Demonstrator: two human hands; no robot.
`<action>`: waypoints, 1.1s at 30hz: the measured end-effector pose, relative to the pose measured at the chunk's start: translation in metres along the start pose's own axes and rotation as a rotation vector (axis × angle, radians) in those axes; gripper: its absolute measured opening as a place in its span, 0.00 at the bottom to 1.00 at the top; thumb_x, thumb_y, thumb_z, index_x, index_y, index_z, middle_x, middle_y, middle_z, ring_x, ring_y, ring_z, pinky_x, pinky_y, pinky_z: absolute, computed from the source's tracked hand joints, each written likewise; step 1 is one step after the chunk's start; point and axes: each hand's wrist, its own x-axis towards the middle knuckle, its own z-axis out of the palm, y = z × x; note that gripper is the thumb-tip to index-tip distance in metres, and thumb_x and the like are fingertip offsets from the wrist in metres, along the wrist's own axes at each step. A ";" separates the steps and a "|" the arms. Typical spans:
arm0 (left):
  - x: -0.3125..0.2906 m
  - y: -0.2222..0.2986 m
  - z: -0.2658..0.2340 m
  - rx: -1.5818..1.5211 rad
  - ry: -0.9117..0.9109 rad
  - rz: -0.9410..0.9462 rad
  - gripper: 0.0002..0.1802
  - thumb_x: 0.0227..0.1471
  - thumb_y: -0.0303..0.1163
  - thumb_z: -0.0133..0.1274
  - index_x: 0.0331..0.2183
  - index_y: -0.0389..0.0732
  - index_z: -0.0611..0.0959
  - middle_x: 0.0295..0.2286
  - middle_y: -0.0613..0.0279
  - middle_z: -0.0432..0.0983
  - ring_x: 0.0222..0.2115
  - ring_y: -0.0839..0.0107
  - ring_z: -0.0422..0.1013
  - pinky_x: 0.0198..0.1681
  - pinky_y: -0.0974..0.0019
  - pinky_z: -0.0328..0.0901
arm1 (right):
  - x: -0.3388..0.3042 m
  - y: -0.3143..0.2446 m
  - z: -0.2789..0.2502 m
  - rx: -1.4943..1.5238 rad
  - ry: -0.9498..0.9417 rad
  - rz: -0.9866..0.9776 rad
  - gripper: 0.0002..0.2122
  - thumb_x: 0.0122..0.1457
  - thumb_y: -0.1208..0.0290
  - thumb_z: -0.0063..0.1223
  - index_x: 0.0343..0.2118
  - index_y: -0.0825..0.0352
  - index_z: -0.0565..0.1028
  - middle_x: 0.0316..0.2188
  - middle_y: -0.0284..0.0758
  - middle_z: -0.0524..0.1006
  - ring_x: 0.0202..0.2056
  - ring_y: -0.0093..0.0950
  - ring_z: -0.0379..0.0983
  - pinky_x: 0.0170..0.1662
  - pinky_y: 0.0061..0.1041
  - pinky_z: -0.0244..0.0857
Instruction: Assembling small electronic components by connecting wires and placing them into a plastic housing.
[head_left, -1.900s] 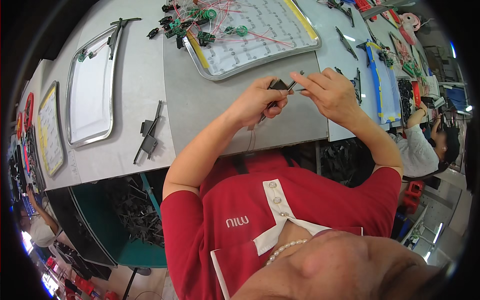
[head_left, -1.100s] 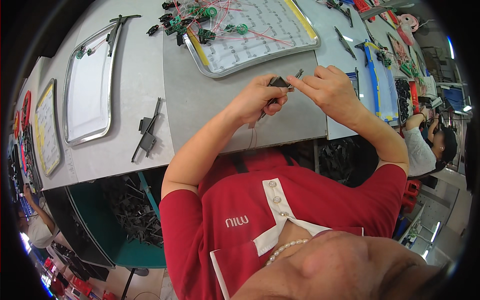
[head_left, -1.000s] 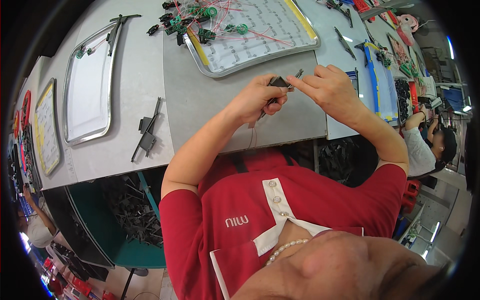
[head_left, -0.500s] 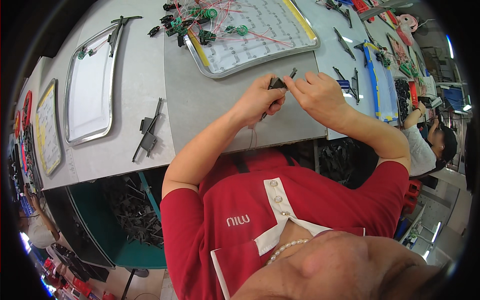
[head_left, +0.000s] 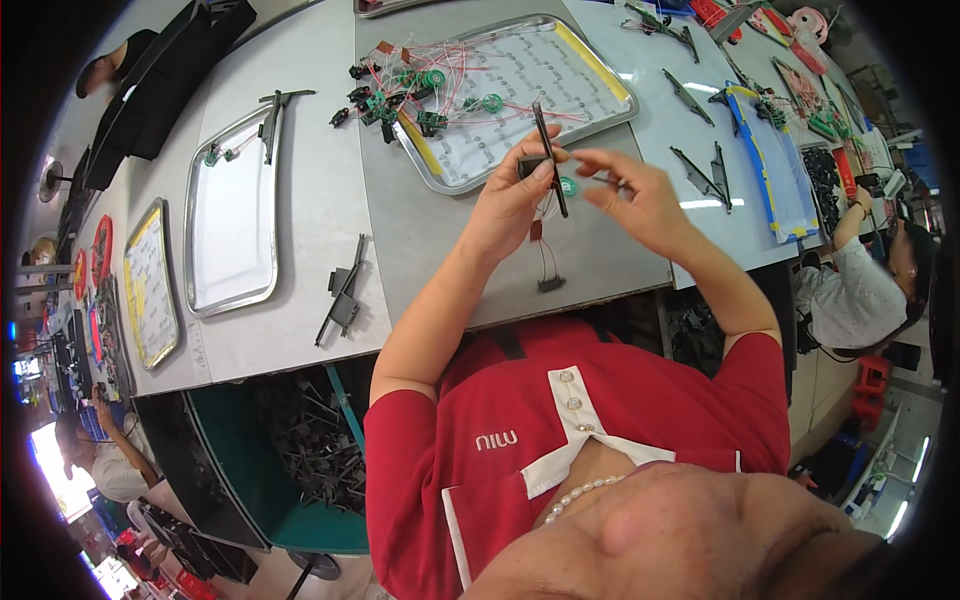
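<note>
My left hand (head_left: 510,205) pinches a long, narrow black plastic bracket (head_left: 550,160), held tilted nearly upright above the table. Thin wires hang below that hand, with a small brown piece (head_left: 537,231) and a dark block (head_left: 550,284) on them. Beside the bracket shows a round green circuit board (head_left: 568,186), between my two hands. My right hand (head_left: 635,200) is just right of the bracket, its thumb and fingers curved and apart. A thin dark shape shows between those fingers, too blurred to name.
Ahead is a metal-rimmed tray (head_left: 470,183) bearing green boards and red-and-white wires (head_left: 410,90). Another tray (head_left: 190,240) stands left, near a black bracket (head_left: 343,295). More brackets (head_left: 700,178) lie right. A green bin (head_left: 230,430) of black parts sits below the table edge.
The bracket has turned more upright in my left hand, and my right hand has drawn away from it. The hanging wires, dark block and green board now show. The whole view has shifted.
</note>
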 end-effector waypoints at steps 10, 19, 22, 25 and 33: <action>-0.002 -0.006 0.012 0.481 0.189 -0.006 0.28 0.48 0.35 0.57 0.47 0.35 0.64 0.38 0.58 0.68 0.28 0.76 0.70 0.27 0.74 0.66 | -0.005 0.004 0.003 -0.060 0.126 0.003 0.09 0.51 0.77 0.53 0.36 0.70 0.73 0.24 0.36 0.73 0.20 0.26 0.68 0.23 0.22 0.60; -0.006 -0.014 0.017 1.301 0.252 0.583 0.06 0.47 0.23 0.55 0.31 0.34 0.76 0.21 0.61 0.74 0.20 0.79 0.68 0.23 0.75 0.63 | -0.013 -0.002 -0.009 -0.142 0.071 -0.043 0.07 0.52 0.79 0.52 0.35 0.73 0.72 0.22 0.34 0.70 0.17 0.19 0.61 0.20 0.17 0.54; -0.004 -0.015 0.012 1.395 0.237 0.690 0.05 0.45 0.20 0.55 0.30 0.35 0.77 0.20 0.58 0.73 0.17 0.74 0.69 0.21 0.73 0.63 | -0.013 -0.003 -0.009 -0.121 0.061 -0.020 0.07 0.52 0.79 0.52 0.34 0.73 0.72 0.22 0.34 0.70 0.18 0.19 0.62 0.20 0.17 0.55; -0.005 -0.014 0.015 1.486 0.216 0.740 0.07 0.44 0.18 0.54 0.30 0.36 0.77 0.20 0.57 0.73 0.17 0.71 0.69 0.21 0.72 0.63 | -0.015 -0.004 -0.012 -0.060 0.014 0.036 0.07 0.53 0.79 0.51 0.35 0.74 0.73 0.23 0.34 0.72 0.20 0.18 0.63 0.22 0.17 0.56; -0.005 -0.021 0.011 1.514 0.187 0.726 0.07 0.45 0.17 0.52 0.31 0.35 0.76 0.20 0.59 0.74 0.18 0.72 0.72 0.22 0.73 0.65 | -0.013 0.004 -0.014 0.304 -0.084 0.359 0.08 0.56 0.72 0.49 0.34 0.70 0.75 0.22 0.29 0.73 0.21 0.16 0.62 0.24 0.16 0.54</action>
